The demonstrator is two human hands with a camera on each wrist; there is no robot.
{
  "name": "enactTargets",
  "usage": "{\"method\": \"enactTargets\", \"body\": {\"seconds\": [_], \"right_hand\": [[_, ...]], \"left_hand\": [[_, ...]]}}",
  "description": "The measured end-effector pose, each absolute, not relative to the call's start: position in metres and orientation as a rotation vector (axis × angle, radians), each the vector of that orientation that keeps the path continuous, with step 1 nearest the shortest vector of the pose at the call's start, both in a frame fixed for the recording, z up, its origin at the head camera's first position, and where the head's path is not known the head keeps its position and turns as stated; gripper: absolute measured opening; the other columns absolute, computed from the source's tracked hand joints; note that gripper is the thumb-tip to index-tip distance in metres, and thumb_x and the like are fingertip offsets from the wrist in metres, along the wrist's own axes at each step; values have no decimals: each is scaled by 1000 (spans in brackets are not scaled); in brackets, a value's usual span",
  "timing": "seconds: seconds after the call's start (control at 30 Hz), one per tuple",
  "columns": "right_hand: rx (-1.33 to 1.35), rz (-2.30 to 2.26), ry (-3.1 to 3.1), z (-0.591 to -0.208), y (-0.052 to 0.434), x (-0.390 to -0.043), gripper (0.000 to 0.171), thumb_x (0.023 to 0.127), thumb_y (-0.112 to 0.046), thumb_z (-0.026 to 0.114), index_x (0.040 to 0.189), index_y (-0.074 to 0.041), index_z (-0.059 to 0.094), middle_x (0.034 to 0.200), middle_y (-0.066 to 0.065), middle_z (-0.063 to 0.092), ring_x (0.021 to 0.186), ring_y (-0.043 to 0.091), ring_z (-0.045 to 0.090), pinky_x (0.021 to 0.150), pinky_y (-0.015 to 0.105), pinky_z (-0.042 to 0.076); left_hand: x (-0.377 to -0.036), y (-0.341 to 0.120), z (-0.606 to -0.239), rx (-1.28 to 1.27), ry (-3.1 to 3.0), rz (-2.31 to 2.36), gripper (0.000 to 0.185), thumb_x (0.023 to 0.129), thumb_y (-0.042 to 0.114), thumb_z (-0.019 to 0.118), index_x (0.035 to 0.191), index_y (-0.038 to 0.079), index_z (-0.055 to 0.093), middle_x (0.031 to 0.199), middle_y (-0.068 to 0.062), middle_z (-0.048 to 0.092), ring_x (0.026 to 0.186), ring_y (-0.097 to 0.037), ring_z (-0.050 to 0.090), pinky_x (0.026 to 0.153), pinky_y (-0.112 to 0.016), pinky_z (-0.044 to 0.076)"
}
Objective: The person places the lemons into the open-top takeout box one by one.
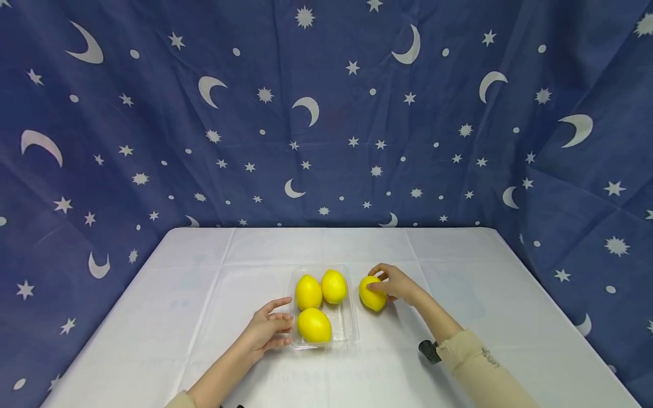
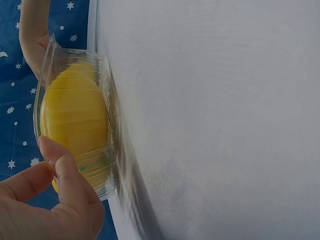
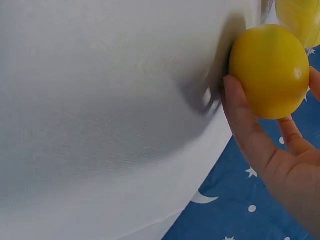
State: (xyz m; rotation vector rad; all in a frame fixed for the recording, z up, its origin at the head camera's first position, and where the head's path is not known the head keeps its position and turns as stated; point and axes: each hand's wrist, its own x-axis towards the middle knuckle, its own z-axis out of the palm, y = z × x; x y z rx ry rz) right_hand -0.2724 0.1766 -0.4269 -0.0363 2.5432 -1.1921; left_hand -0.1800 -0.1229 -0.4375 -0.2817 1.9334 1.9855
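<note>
Yellow lemon (image 1: 372, 293) in R grip (image 1: 397, 283) | L grip (image 1: 267, 331) relaxed at tray (image 1: 352, 328) | R fingertips hidden

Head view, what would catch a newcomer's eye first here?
Bright yellow lemons: three sit in a clear tray mid-table, and a fourth lemon lies just right of it, gripped by the right hand. The left hand touches the tray's left side. Behind hangs a blue moon-and-star cloth.
</note>
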Motion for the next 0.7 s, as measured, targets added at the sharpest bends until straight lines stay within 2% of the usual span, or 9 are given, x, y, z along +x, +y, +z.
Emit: {"method": "enactTargets", "body": {"seconds": [0.2, 0.5, 0.7], "right_hand": [[-61, -1213, 2568, -429, 178, -266, 36, 85, -17, 68, 116, -5, 56, 113, 20, 54, 82, 23, 56, 60, 29, 57], [-95, -1269, 2590, -425, 179, -258, 37, 85, -17, 67, 118, -5, 58, 118, 22, 52, 85, 24, 55, 61, 28, 56], [-85, -1356, 2607, -418, 181, -250, 34, 86, -17, 67, 117, -6, 59, 115, 21, 53, 85, 24, 56, 60, 29, 58]], "left_hand": [[-180, -122, -439, -266, 1932, 1988, 58, 85, -2, 60, 138, 7, 40, 91, -2, 56, 76, -14, 55, 59, -22, 57], [-182, -121, -440, -259, 1929, 2002, 57, 86, -3, 58, 139, 6, 39, 91, -2, 57, 76, -15, 56, 60, -23, 58], [-181, -122, -440, -242, 1936, 1985, 58, 85, -1, 60, 139, 5, 37, 90, -1, 56, 75, -14, 55, 61, -24, 57]]}}
